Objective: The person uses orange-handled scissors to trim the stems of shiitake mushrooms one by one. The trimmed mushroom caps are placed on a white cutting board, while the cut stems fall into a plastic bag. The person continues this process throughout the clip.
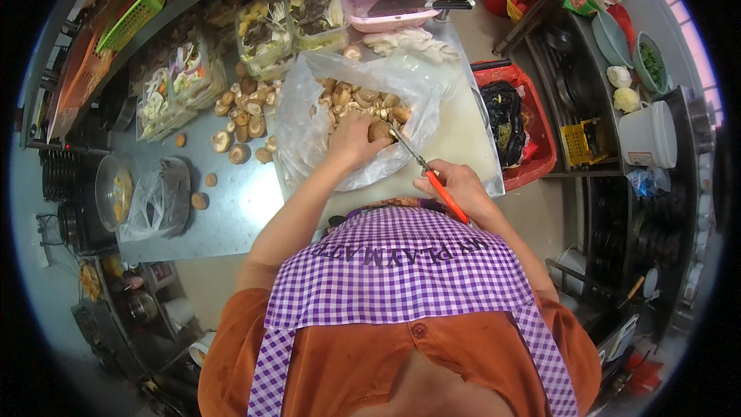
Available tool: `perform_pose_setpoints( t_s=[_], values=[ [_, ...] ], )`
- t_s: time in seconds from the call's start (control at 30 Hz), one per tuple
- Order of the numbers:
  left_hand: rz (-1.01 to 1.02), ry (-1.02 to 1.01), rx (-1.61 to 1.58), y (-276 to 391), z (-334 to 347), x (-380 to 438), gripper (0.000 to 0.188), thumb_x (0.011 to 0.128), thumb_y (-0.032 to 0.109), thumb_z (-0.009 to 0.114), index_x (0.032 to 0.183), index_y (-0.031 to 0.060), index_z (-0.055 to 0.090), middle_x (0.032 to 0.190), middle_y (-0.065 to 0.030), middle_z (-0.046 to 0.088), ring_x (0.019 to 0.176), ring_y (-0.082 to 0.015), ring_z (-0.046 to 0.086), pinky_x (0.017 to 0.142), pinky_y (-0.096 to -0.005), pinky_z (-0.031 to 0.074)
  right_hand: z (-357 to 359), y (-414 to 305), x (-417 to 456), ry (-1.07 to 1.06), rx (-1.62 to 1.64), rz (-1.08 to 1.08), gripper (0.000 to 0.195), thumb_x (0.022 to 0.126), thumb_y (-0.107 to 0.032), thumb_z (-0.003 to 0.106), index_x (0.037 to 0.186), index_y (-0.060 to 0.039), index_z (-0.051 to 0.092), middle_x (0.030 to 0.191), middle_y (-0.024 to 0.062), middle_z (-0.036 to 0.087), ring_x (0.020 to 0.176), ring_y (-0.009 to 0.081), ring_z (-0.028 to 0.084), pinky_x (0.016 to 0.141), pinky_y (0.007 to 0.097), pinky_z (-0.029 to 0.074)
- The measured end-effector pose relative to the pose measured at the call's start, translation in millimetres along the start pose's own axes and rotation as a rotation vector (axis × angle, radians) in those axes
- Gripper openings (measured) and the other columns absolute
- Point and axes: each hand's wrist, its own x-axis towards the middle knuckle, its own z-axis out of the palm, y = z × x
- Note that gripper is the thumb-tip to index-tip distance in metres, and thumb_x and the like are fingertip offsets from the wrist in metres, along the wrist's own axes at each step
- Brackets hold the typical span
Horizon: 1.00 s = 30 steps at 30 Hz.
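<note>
My left hand [355,142] grips a brown mushroom [380,131] above the mouth of a clear plastic bag [298,113]. Inside the bag lie many more mushrooms [366,97], some cap up and some stem up. My right hand [458,180] holds a pair of scissors [438,182] with red-orange handles. Their blades reach the pale stem of the held mushroom. Under the bag is a white cutting board [472,147]. To the bag's left, a heap of loose mushrooms [246,113] rests on the steel table.
Clear containers of cut vegetables [265,40] stand at the back, beside a pink basket [382,23] with a knife [428,4] across it. A red bin [541,150] sits right of the table [231,202]. At left are a knotted plastic bag [159,197] and a round bowl [110,191].
</note>
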Motion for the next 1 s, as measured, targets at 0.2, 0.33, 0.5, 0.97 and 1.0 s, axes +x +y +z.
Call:
perform_pose_setpoints(
  t_s=[0.2,0.33,0.5,0.97,1.0],
  values=[
    [-0.057,0.277,-0.530,-19,-1,-13,0.041,0.073,0.022,0.085,0.104,0.0058,0.064,0.102,-0.0075,0.066,0.090,-0.0220,0.065,0.079,-0.0344,0.054,5,16,-2,0.020,0.165,-0.014,0.057,0.086,-0.054,0.070,0.107,-0.0014,0.066,0.078,0.0135,0.066,0.074,0.0249,0.064,0.072,0.0375,0.051],
    [-0.256,-0.029,-1.445,-36,-36,-20,0.033,0.082,0.009,0.074,0.112,0.0075,0.060,0.111,-0.0063,0.066,0.098,-0.0229,0.066,0.084,-0.0408,0.058,3,6,-1,-0.019,0.199,-0.083,0.059,0.087,-0.053,0.069,0.116,-0.0025,0.062,0.082,0.0130,0.065,0.077,0.0234,0.063,0.074,0.0364,0.050],
    [-0.165,-0.002,-1.913,-20,-31,-31,0.037,0.088,0.022,0.060,0.122,0.0103,0.054,0.126,-0.0117,0.060,0.111,-0.0284,0.061,0.076,-0.0457,0.056,5,-12,4,-0.045,0.199,-0.144,0.063,0.087,-0.054,0.069,0.124,-0.0043,0.060,0.087,0.0129,0.065,0.082,0.0243,0.063,0.076,0.0368,0.050],
    [0.126,-0.133,-1.901,-11,-7,-38,0.060,0.062,0.016,0.061,0.119,0.0155,0.043,0.126,-0.0081,0.045,0.109,-0.0225,0.049,0.071,-0.0364,0.047,12,-25,7,-0.016,0.052,-0.244,0.062,0.086,-0.058,0.068,0.113,-0.0031,0.062,0.083,0.0148,0.065,0.079,0.0316,0.063,0.073,0.0417,0.049],
    [0.136,-0.153,-1.900,-11,-8,-39,0.056,0.065,0.017,0.062,0.118,0.0154,0.044,0.122,-0.0074,0.047,0.104,-0.0216,0.050,0.070,-0.0356,0.047,11,-26,9,-0.027,0.034,-0.238,0.061,0.086,-0.058,0.068,0.112,-0.0028,0.063,0.082,0.0148,0.065,0.077,0.0318,0.063,0.072,0.0420,0.049]
  ],
)
